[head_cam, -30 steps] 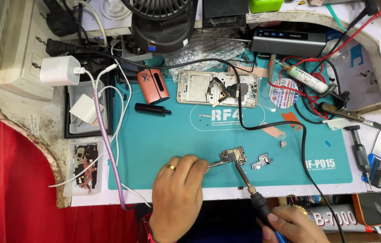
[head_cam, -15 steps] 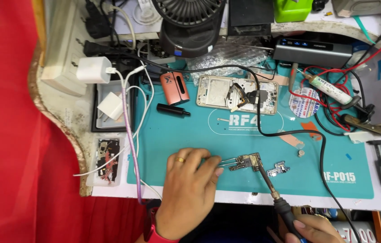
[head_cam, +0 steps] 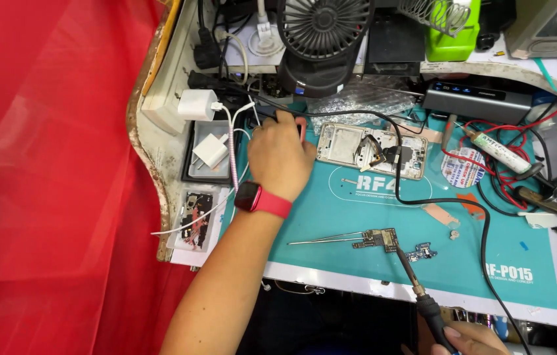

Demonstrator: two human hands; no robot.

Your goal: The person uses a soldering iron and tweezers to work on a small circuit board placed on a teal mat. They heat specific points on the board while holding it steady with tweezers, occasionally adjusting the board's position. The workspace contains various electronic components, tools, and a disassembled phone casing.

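Left hand point(head_cam: 279, 154): fingers curled over something small at the mat's far edge; what they grip is hidden
Right hand point(head_cam: 465, 338): fingers closed round the soldering iron point(head_cam: 416, 289) handle
Opened phone point(head_cam: 371, 151): just right of the left fingers
Circuit board point(head_cam: 378, 238): under the iron's tip
Tweezers point(head_cam: 321, 239): lying loose, touching the board's left side

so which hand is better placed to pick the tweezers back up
Probably the left hand: it holds no tool that I can see, though it is up at the mat's far edge. The right hand grips the soldering iron, its tip on the circuit board beside the tweezers.
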